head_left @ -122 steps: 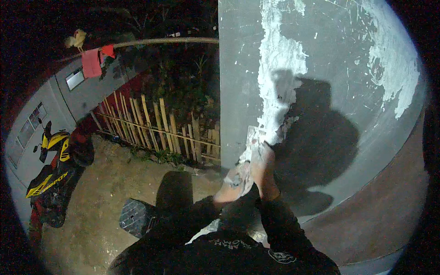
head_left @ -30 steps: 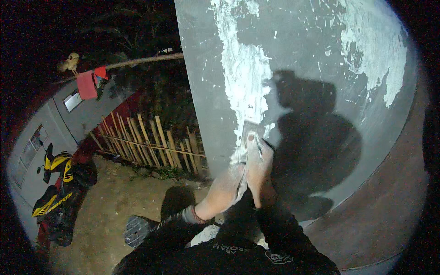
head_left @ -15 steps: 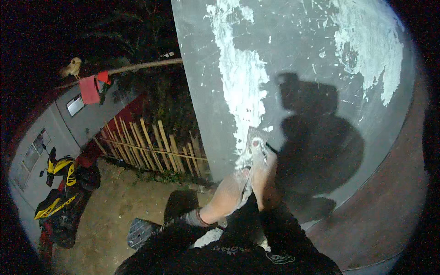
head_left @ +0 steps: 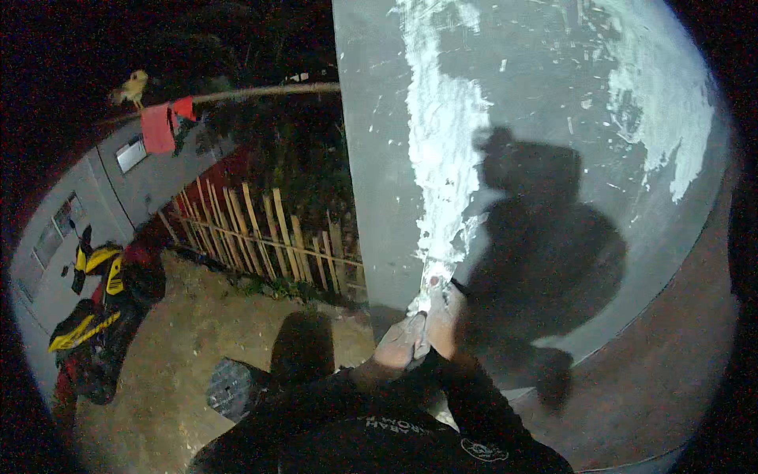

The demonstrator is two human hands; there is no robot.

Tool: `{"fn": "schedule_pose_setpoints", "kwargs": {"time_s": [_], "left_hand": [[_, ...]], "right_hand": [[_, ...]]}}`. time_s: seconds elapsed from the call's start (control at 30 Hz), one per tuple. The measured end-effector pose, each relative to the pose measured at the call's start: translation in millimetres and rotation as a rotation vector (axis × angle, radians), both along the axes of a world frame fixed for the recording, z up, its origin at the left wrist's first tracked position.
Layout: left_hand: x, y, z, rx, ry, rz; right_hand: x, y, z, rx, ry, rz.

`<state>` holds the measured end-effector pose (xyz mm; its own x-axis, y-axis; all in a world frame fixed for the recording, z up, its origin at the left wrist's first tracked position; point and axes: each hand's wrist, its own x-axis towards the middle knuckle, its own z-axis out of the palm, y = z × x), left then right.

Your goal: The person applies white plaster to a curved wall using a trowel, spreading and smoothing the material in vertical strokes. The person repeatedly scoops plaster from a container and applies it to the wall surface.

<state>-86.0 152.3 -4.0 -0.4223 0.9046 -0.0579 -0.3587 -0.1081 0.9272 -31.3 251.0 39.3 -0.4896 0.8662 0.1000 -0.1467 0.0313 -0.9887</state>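
Right hand (head_left: 447, 322): centre, just below the middle of the frame, closed around a flat scraper (head_left: 437, 271) — held low on the tool, likely to lend the blade firm pressure.
Left hand (head_left: 401, 343): just left of it, the 2 hands bunched together, presumably for steadiness; whether it grips anything, I cannot tell.
Scraper: poking out up-frame of the right hand's grip, its blade at the foot of the white streak (head_left: 450, 134) — apparently angled so the edge meets the grey wall (head_left: 375, 174).
White streak: ragged, dropping from top centre right down to the blade; a 2nd white patch (head_left: 671, 118) sits upper right.
Yard: yellow-and-black motorbike (head_left: 91, 316) at far left, bamboo fence (head_left: 276, 233) left of centre.
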Motion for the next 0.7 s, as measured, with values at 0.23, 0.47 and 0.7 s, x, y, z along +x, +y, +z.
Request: {"fn": "schedule_pose_setpoints", "kwargs": {"time_s": [0.23,0.47,0.7], "left_hand": [[-20.7,23.3,-93.2,0.43,0.28,0.069],[-8.6,34.1,-92.9,0.509,1.347,0.671],[-6.1,19.4,-45.3,0.309,0.554,0.287]], "right_hand": [[-4.0,11.4,-51.9,0.121,-0.081,0.01],[-4.3,24.0,-39.9,0.349,-0.117,0.013],[-15.2,3.8,-29.4,0.461,-0.158,-0.199]]}}
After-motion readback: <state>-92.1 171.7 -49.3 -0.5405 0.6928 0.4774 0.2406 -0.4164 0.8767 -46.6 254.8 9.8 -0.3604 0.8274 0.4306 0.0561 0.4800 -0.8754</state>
